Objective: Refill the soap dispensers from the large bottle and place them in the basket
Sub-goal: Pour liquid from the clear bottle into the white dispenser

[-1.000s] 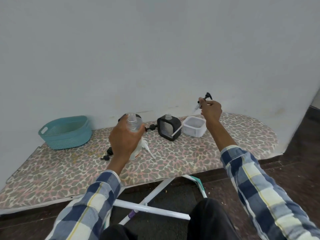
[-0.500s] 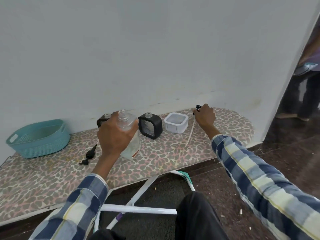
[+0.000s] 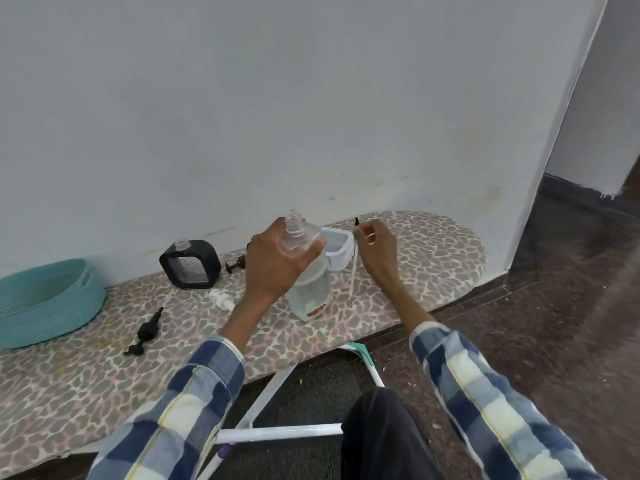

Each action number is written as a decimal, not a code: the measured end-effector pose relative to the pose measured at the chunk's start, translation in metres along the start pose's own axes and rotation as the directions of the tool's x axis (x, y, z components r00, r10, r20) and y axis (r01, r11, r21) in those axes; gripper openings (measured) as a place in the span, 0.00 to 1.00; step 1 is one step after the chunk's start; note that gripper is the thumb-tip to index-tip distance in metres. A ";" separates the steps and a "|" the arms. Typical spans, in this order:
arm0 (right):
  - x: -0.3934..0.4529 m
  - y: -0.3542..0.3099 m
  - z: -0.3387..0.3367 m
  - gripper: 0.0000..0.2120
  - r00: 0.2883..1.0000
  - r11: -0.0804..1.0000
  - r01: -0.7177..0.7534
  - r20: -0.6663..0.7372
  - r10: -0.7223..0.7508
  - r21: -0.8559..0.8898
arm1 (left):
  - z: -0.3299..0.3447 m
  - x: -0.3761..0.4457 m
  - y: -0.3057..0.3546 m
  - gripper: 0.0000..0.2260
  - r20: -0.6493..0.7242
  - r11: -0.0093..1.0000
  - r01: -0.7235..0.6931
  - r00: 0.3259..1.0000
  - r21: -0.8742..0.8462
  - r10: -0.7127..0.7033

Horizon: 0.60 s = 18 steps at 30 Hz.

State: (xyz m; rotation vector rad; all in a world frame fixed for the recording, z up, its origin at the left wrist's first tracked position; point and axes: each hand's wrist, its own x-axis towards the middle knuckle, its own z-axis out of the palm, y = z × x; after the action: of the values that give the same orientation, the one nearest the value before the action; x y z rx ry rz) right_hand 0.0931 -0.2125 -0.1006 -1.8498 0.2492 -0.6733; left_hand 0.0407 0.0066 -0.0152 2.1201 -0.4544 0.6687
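A round teal plastic basket (image 3: 45,303) sits at the left end of the leopard-print ironing board (image 3: 433,258), with bare cover toward the near edge around a loose black pump head (image 3: 147,330). A square black-framed glass soap dispenser (image 3: 189,269) stands uncapped at the far edge by the wall. Mid-board, the left hand (image 3: 277,268) grips the large clear plastic bottle (image 3: 308,271), open and part-filled, while the right hand (image 3: 375,249) pinches a black pump with a white tube (image 3: 354,271) beside a white square dispenser (image 3: 337,249).

Right hand (image 3: 375,244) drawn back from far right toward bottle (image 3: 306,271); pump tube (image 3: 353,271) now hanging upright beside white container (image 3: 337,252).
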 end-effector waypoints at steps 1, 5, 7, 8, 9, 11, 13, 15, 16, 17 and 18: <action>-0.016 -0.008 -0.003 0.10 0.997 0.993 0.045 0.059 -0.052 0.110 | 0.007 0.003 0.002 0.26 0.026 1.000 -0.007 1.000 0.008 0.006; -0.065 -0.020 -0.008 0.15 0.969 0.945 0.031 0.221 -0.108 0.324 | 0.025 0.012 0.004 0.25 0.098 0.999 -0.026 0.995 -0.048 0.031; -0.073 -0.019 -0.010 0.17 0.968 0.937 0.018 0.230 -0.104 0.348 | 0.029 0.014 0.002 0.24 0.140 0.997 -0.010 0.990 -0.078 0.021; -0.074 -0.020 -0.010 0.19 0.961 0.938 0.018 0.252 -0.111 0.345 | 0.031 0.014 0.001 0.24 0.167 0.996 -0.001 0.986 -0.087 0.016; -0.077 -0.022 -0.010 0.19 0.948 0.940 0.015 0.294 -0.122 0.341 | 0.033 0.014 0.000 0.23 0.188 0.996 0.006 0.982 -0.094 0.012; -0.081 -0.024 -0.011 0.22 0.915 0.954 0.045 0.370 -0.158 0.297 | 0.036 0.013 0.001 0.24 0.207 0.995 0.027 0.978 -0.092 -0.007; -0.081 -0.022 -0.009 0.35 0.896 0.966 0.103 0.399 -0.193 0.237 | 0.039 0.017 0.004 0.27 0.193 0.997 0.041 0.981 -0.061 -0.028; -0.078 -0.018 -0.005 0.43 0.899 0.973 0.131 0.391 -0.197 0.189 | 0.042 0.021 0.008 0.32 0.186 1.000 0.012 0.983 -0.022 -0.008; -0.077 -0.016 -0.004 0.45 0.908 0.974 0.130 0.373 -0.192 0.184 | 0.044 0.023 0.011 0.37 0.203 0.999 0.018 0.979 -0.037 -0.010; -0.076 -0.014 -0.003 0.45 0.916 0.973 0.120 0.357 -0.185 0.195 | 0.047 0.026 0.013 0.40 0.232 0.994 0.060 0.972 -0.090 -0.038; -0.077 -0.014 -0.003 0.45 0.922 0.969 0.115 0.340 -0.186 0.217 | 0.050 0.030 0.014 0.42 0.261 0.976 0.126 0.962 -0.177 -0.077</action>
State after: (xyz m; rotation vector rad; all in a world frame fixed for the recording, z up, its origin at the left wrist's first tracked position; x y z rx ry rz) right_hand 0.0271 -0.1730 -0.1127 -1.7764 -0.1953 -0.4339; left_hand 0.0717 -0.0441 -0.0133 2.0347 -0.5225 0.2823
